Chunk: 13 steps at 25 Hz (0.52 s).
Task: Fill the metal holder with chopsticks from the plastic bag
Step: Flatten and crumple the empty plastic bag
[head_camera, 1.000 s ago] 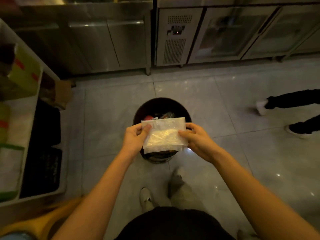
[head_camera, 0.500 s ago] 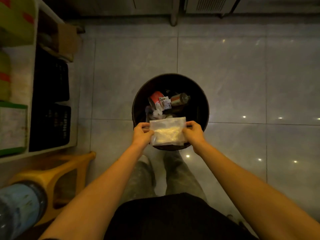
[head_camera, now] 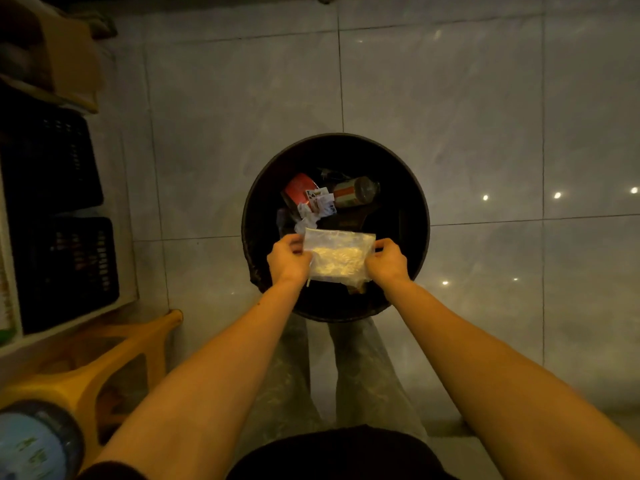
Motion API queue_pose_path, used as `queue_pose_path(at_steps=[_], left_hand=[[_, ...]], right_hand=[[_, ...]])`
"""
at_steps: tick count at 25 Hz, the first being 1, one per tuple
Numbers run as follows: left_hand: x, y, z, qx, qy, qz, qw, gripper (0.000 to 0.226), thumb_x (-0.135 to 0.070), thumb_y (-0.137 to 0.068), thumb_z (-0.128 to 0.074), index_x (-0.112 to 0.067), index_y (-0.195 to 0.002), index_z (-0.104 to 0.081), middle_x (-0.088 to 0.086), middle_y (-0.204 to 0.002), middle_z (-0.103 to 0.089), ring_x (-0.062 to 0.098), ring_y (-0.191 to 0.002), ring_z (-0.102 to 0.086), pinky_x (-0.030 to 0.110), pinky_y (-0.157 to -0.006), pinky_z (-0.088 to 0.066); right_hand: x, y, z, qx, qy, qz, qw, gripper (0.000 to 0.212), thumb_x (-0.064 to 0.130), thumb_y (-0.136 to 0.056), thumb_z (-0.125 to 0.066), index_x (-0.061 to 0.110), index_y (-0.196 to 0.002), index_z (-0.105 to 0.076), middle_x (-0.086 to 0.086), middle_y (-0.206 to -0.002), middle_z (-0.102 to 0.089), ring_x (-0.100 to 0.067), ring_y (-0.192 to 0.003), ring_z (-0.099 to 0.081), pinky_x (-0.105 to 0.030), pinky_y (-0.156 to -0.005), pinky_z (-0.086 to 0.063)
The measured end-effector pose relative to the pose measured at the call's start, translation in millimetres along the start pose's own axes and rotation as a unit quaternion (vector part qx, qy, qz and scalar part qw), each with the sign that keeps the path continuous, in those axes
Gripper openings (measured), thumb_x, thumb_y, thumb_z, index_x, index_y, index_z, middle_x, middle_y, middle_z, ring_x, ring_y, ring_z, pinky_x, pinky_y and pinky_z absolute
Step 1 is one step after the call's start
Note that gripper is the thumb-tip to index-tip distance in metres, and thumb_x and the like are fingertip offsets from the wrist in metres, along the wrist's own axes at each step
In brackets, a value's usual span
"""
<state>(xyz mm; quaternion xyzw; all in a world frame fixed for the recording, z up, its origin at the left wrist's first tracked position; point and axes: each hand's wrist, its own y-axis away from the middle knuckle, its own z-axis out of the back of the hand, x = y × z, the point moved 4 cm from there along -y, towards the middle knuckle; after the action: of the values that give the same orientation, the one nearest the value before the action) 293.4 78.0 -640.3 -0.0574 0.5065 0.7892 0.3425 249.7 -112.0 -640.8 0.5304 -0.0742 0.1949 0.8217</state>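
Note:
I hold a clear, crumpled plastic bag [head_camera: 337,256] over a round black bin [head_camera: 414,202] on the tiled floor. My left hand [head_camera: 289,259] pinches the bag's left edge and my right hand [head_camera: 386,261] pinches its right edge. The bag is stretched flat between them, above the near part of the bin's opening. Inside the bin lie a red packet [head_camera: 299,188], a can [head_camera: 355,192] and bits of crumpled paper. No metal holder and no chopsticks are in view.
White shelving with black crates [head_camera: 62,216] and a cardboard box [head_camera: 74,60] stands along the left. A yellow plastic stool [head_camera: 104,362] and a blue water bottle [head_camera: 33,445] sit at the lower left. My legs stand just behind the bin.
My view has tipped further down, so the cabinets and the other person's legs are gone. The bin now lies straight below, and the bag has come lower over its opening.

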Motion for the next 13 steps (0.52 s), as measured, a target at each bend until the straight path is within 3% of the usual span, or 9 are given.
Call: queue_pose_path(at_steps=[4, 7, 13], left_hand=[[7.2, -27.7, -12.8, 0.032, -0.045, -0.022, 0.998, 0.037, -0.005, -0.089, -0.060, -0.012, -0.125, -0.060, 0.012, -0.118, -0.067, 0.027, -0.108, -0.063, 0.037, -0.096, -0.049], [14.1, -37.1, -19.8, 0.057, -0.087, -0.051, 0.993, 0.042, -0.007, -0.089, -0.057, -0.015, -0.130, -0.056, 0.014, -0.125, -0.063, 0.033, -0.113, -0.060, 0.040, -0.098, -0.048], [16.2, -43.5, -28.7, 0.094, -0.153, -0.070, 0.981, 0.058, -0.017, -0.096, -0.051, -0.020, -0.150, -0.030, 0.019, -0.142, -0.047, 0.040, -0.127, -0.048, 0.049, -0.104, -0.043]], right_hand=[[-0.6, -21.3, -17.4, 0.003, 0.028, 0.002, 1.000, 0.036, 0.008, -0.091, -0.053, 0.007, -0.127, -0.051, -0.021, -0.124, -0.058, -0.039, -0.112, -0.057, -0.041, -0.087, -0.048], [-7.4, -28.7, -25.3, 0.007, 0.031, -0.003, 0.999, 0.037, 0.008, -0.090, -0.052, 0.008, -0.127, -0.050, -0.021, -0.124, -0.057, -0.039, -0.112, -0.057, -0.040, -0.086, -0.048], [-6.4, -27.2, -27.8, 0.016, 0.029, 0.011, 0.999, 0.042, 0.009, -0.092, -0.048, 0.007, -0.133, -0.045, -0.023, -0.128, -0.054, -0.041, -0.116, -0.053, -0.046, -0.097, -0.045]])
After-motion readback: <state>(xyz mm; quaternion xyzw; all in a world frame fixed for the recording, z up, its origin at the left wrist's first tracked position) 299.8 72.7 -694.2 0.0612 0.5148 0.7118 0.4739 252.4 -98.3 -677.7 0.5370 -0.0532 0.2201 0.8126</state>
